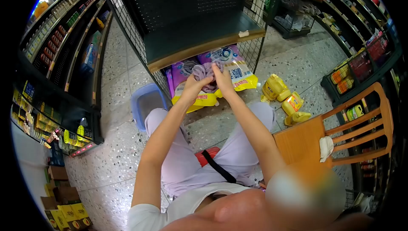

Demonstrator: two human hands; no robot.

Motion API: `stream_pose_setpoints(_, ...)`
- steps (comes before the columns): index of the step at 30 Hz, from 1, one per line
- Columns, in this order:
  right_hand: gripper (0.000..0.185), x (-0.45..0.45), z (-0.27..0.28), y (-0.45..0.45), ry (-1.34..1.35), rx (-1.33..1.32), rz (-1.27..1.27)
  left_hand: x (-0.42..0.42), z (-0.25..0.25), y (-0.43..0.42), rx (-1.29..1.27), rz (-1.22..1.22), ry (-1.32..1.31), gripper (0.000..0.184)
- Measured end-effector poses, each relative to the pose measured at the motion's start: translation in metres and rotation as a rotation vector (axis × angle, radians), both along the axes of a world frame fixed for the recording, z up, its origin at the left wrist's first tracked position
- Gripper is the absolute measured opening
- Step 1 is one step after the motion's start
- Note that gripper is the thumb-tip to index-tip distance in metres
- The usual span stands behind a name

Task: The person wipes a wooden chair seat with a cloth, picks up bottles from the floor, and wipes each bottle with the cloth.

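Both of my hands grip a crumpled greyish-purple cloth (pixel 207 70) in front of the lowest shelf. My left hand (pixel 195 87) is closed on its left side, and my right hand (pixel 222 79) is closed on its right side. Just beyond and beneath the cloth lie large purple, white and yellow bags (pixel 241 70) under the shelf board. A blue plastic basin (pixel 137 108) stands on the floor to the left of my knees. Part of its inside is hidden by my leg.
A dark shelf unit (pixel 191 39) with wire mesh sides rises ahead. Yellow bottles (pixel 274 87) rest on the floor to the right, near a wooden chair (pixel 299 141) with a white cloth (pixel 326 148) on it. Stocked shelves line both sides. Boxes (pixel 68 214) sit at lower left.
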State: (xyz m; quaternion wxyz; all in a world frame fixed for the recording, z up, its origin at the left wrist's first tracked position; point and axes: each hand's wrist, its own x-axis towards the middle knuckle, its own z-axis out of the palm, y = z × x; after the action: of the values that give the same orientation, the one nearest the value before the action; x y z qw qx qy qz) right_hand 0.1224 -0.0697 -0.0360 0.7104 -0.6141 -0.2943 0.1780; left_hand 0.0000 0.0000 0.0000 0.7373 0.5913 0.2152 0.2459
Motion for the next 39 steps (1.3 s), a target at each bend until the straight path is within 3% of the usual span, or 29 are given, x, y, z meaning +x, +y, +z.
stream_pose_setpoints(2,0.040,0.000,-0.008,-0.005,-0.039,0.003,-0.016,-0.012,-0.002,0.013,0.133,0.021,0.159,0.043)
stream_pose_setpoints(3,0.039,0.063,0.019,-0.066,-0.222,-0.007,-0.107,0.057,-0.012,-0.030,0.094,0.015,0.054,0.042)
stream_pose_setpoints(5,0.039,0.077,0.002,-0.077,-0.150,-0.041,-0.076,0.055,-0.014,-0.022,0.149,0.009,0.080,0.041)
stream_pose_setpoints(6,0.039,0.083,0.001,-0.092,-0.104,-0.029,-0.098,0.060,-0.020,-0.027,0.147,0.052,0.107,0.030)
stream_pose_setpoints(10,0.047,0.115,0.006,-0.134,-0.026,-0.061,-0.223,0.087,-0.032,-0.018,0.127,0.063,0.190,0.018)
stream_pose_setpoints(14,0.057,0.144,0.024,-0.162,0.185,-0.227,-0.223,0.103,0.006,-0.034,0.254,0.056,0.276,0.021)
stream_pose_setpoints(18,0.053,0.168,0.032,-0.177,0.376,0.039,-0.016,0.122,0.022,-0.031,0.177,0.043,0.243,0.028)
stream_pose_setpoints(22,0.049,0.179,0.047,-0.194,0.340,0.142,0.135,0.137,0.026,-0.022,0.116,0.017,0.227,0.033)
stream_pose_setpoints(27,0.054,0.198,0.033,-0.206,0.235,0.039,-0.101,0.144,0.031,-0.016,0.089,0.023,0.256,0.033)
stream_pose_setpoints(31,0.051,0.224,0.008,-0.219,0.141,-0.005,-0.230,0.173,0.002,-0.001,0.181,-0.079,0.230,0.032)
stream_pose_setpoints(34,0.047,0.217,0.017,-0.240,-0.028,-0.227,-0.255,0.190,0.005,-0.007,0.104,-0.150,0.245,0.033)
stream_pose_setpoints(37,0.049,0.195,0.030,-0.259,-0.515,-0.523,-0.337,0.218,-0.020,0.000,0.092,-0.322,0.181,0.030)
stream_pose_setpoints(39,0.046,0.188,0.021,-0.268,-0.652,-0.636,-0.373,0.230,-0.034,-0.005,0.307,-0.284,0.178,0.038)
